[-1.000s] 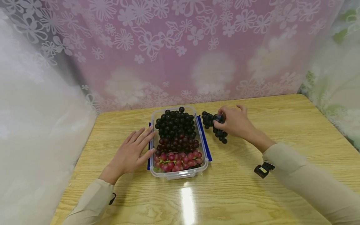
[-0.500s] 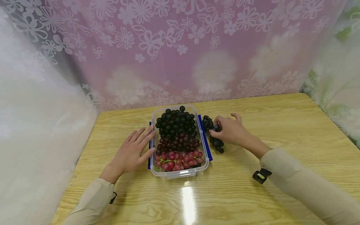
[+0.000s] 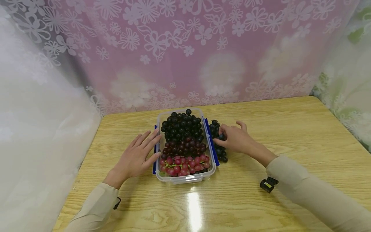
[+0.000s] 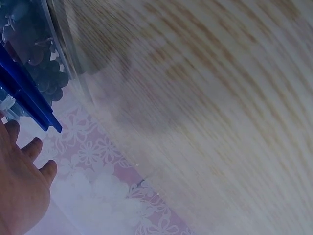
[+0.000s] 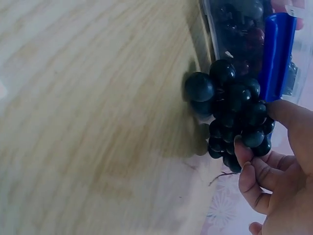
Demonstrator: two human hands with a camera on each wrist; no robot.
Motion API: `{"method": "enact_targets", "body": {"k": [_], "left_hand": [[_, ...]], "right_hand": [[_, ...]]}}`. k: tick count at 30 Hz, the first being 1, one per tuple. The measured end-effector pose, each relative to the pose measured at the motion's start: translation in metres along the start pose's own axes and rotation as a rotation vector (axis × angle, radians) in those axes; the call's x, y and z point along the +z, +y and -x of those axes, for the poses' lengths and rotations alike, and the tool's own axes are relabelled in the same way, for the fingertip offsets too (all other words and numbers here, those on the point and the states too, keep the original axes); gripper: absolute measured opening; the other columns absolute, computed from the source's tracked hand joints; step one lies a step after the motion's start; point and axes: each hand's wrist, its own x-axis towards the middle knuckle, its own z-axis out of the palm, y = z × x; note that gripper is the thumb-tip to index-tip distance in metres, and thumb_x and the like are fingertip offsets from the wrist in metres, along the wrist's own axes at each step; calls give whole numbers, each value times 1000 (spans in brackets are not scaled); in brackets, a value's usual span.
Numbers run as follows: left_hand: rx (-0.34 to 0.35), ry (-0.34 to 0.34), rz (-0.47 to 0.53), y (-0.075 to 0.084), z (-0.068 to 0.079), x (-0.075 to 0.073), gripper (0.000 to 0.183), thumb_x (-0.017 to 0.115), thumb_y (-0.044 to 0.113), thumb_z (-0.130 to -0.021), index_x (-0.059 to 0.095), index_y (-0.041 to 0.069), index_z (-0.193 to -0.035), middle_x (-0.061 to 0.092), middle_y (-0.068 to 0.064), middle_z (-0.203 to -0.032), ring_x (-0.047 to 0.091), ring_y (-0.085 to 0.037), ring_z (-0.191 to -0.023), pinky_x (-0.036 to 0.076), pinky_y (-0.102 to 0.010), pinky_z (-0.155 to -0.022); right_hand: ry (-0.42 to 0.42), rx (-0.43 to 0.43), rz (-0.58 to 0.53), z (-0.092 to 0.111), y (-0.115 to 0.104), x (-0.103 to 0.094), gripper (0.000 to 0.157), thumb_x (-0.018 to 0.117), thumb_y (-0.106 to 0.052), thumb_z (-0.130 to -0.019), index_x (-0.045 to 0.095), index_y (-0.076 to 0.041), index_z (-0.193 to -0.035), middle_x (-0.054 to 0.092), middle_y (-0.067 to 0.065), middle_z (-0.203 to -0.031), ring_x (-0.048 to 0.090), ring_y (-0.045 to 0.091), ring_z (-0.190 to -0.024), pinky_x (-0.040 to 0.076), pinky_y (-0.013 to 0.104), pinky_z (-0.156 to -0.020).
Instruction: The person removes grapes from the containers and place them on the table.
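A clear plastic food container (image 3: 185,179) with blue side latches holds black grapes (image 3: 181,127) at the back, dark red grapes (image 3: 185,146) in the middle and pink-red grapes (image 3: 182,166) at the front. My left hand (image 3: 136,156) rests against its left side, fingers spread and straight. A loose bunch of black grapes (image 5: 234,112) lies beside the right latch (image 5: 279,56). My right hand (image 3: 236,138) grips that bunch, thumb and fingers curled around its grapes, as the right wrist view shows. In the left wrist view the left fingers lie near the blue latch (image 4: 24,90).
The wood-grain table (image 3: 284,129) carries the container near its back edge. Behind it hangs a pink floral curtain (image 3: 179,58). Pale sheets hang at the left (image 3: 43,129) and right.
My right hand has moved left and toward me with the black grape bunch, which now lies close along the container's right latch. The left hand stays in place.
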Motion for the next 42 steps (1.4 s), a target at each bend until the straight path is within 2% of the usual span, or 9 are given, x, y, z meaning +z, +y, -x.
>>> {"method": "enact_targets", "body": {"k": [12, 19, 26, 30, 31, 33, 36, 38, 42], "left_hand": [[10, 5, -6, 1, 0, -2, 62, 34, 51, -101, 27, 19, -153, 18, 0, -158, 17, -28, -143, 12, -48, -114], [9, 3, -6, 2, -1, -2, 62, 34, 51, -101, 26, 19, -153, 18, 0, -158, 17, -28, -143, 11, -47, -115], [6, 7, -9, 1, 0, -1, 62, 33, 51, -101, 27, 18, -153, 17, 0, -158, 18, -27, -143, 11, -47, -115], [3, 7, -5, 1, 1, -1, 62, 34, 51, -101, 27, 18, -153, 18, -1, -158, 18, -27, -143, 11, -47, -115], [4, 7, -5, 0, 1, -1, 62, 34, 51, -101, 27, 18, -153, 18, -1, -158, 18, -27, -143, 12, -47, -115], [6, 10, -4, 0, 1, -1, 62, 34, 50, -101, 27, 18, -153, 18, -1, -158, 18, -27, -142, 12, -48, -114], [11, 15, -5, 0, 0, -1, 61, 35, 49, -101, 27, 18, -153, 18, -1, -158, 19, -27, -142, 12, -48, -114], [13, 16, -6, 0, 0, -1, 61, 35, 49, -101, 27, 18, -153, 18, -1, -158, 19, -27, -142, 12, -48, -114], [9, 11, -4, 0, 0, -1, 61, 35, 49, -101, 27, 18, -153, 18, -1, -158, 18, -27, -142, 12, -47, -115]], "right_hand": [[-8, 16, 27, 2, 1, 7, 29, 65, -40, -89, 56, -12, -88, 54, -8, -63, 55, 14, -63, 14, 65, -102], [-22, 12, 5, 3, 3, 5, 29, 62, -42, -91, 57, -14, -88, 54, -10, -62, 55, 13, -64, 10, 66, -103], [-30, -9, 31, 3, 4, 2, 33, 61, -46, -91, 61, -14, -91, 53, -13, -61, 57, 13, -67, 10, 66, -104], [-36, -17, -7, 2, 4, -1, 30, 59, -45, -93, 63, -15, -89, 57, -13, -67, 59, 11, -71, 10, 66, -104], [-37, -14, -23, 2, 4, -2, 30, 58, -44, -93, 64, -16, -89, 58, -12, -69, 58, 11, -71, 12, 66, -103], [-30, -10, -54, 2, 5, -4, 29, 57, -43, -94, 65, -15, -89, 61, -9, -74, 59, 11, -71, 27, 60, -101], [-22, 3, -82, 3, 5, -7, 31, 56, -41, -96, 66, -13, -96, 65, -2, -86, 60, 13, -74, 47, 47, -84], [-17, 6, -87, 4, 5, -9, 34, 55, -42, -96, 66, -11, -103, 67, 3, -97, 62, 18, -80, 52, 41, -69], [-9, 15, -60, 5, 4, -13, 42, 51, -45, -97, 64, -9, -115, 64, 10, -115, 61, 29, -97, 52, 46, -72]]}}
